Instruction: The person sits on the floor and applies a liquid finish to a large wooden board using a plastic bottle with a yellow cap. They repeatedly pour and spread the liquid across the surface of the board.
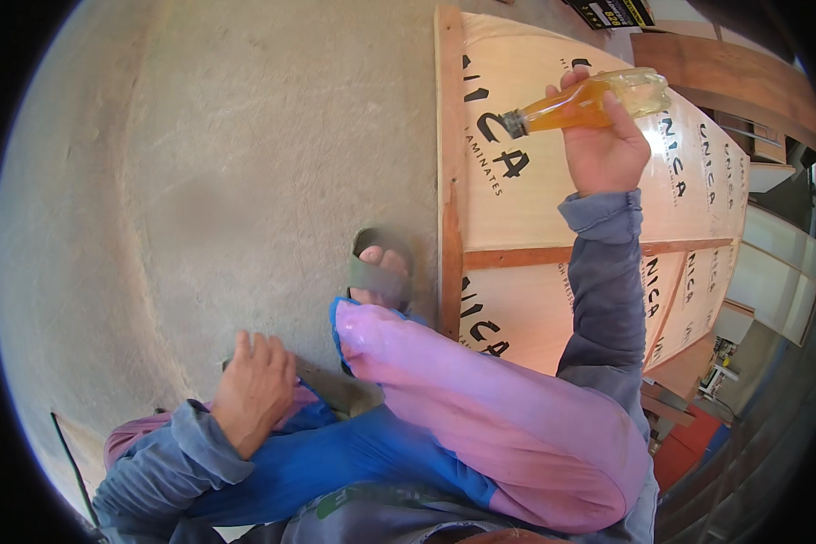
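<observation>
My right hand (603, 150) is wrapped round a clear bottle (576, 102) partly filled with amber liquid. It lies nearly on its side, its dark cap (514, 124) pointing left and slightly down the picture. The liquid gathers toward the neck, and the base end holds air. Beneath the bottle is a wood-framed panel (535, 208) whose pale sheet carries dark printing. My left hand (256, 385) holds nothing; its fingers are stretched out beside my left leg, and the thumb is hard to make out.
Grey concrete floor (245, 163) spreads to the left of the panel. My sandalled foot (381, 267) stands close to the panel's wooden edge (449, 181). Brown boards (734, 82) lie at the far right, and a red surface (684, 449) shows at the lower right.
</observation>
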A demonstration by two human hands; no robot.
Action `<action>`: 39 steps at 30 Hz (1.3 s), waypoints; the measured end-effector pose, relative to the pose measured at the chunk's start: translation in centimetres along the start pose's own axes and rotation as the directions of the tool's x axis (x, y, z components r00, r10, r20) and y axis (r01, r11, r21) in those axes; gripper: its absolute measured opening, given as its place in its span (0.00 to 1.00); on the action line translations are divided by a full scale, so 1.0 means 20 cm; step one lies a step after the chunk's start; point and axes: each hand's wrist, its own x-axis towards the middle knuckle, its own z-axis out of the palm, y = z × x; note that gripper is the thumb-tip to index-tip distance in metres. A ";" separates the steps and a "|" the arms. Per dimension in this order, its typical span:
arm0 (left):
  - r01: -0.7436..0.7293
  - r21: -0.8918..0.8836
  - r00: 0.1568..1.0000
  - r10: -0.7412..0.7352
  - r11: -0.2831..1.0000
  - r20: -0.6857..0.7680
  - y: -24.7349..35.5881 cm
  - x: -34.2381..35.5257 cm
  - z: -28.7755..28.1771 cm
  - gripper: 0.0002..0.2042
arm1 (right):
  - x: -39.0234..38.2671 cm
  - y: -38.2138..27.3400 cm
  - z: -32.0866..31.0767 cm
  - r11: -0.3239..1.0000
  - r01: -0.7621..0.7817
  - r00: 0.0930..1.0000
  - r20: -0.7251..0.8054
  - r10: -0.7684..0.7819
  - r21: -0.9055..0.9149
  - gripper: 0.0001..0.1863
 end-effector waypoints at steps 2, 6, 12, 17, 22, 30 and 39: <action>0.063 -0.001 0.995 -0.063 0.998 0.079 -0.06 0.00 -0.03 0.15 | 0.02 0.03 0.02 0.993 0.034 0.999 0.002 -0.034 -0.110 0.24; 0.245 -0.102 0.968 -0.238 0.964 0.077 -0.09 0.02 -0.06 0.19 | 0.07 0.11 0.01 0.932 0.068 0.994 0.109 -0.031 -0.357 0.25; 0.192 -0.317 0.981 -0.194 0.929 0.025 -0.09 0.05 -0.05 0.12 | 0.20 0.21 -0.05 0.925 0.026 1.000 0.011 -0.024 -0.379 0.24; 0.197 -0.199 0.980 -0.189 0.960 0.061 -0.11 0.08 -0.09 0.16 | 0.17 0.22 -0.12 0.901 0.089 0.995 -0.003 -0.100 -0.424 0.27; 0.182 -0.292 0.982 -0.186 0.939 0.013 -0.08 0.07 -0.09 0.23 | 0.16 0.21 -0.10 0.911 0.170 0.985 0.029 -0.172 -0.375 0.28; 0.207 -0.292 0.978 -0.207 0.934 0.033 0.01 -0.03 -0.07 0.16 | 0.07 0.29 0.02 0.662 0.201 0.979 0.119 -0.167 -0.722 0.29; 0.277 -0.262 0.957 -0.289 0.924 -0.004 0.06 -0.09 -0.04 0.13 | 0.08 0.39 0.02 0.363 0.311 0.945 0.245 -0.216 -0.879 0.19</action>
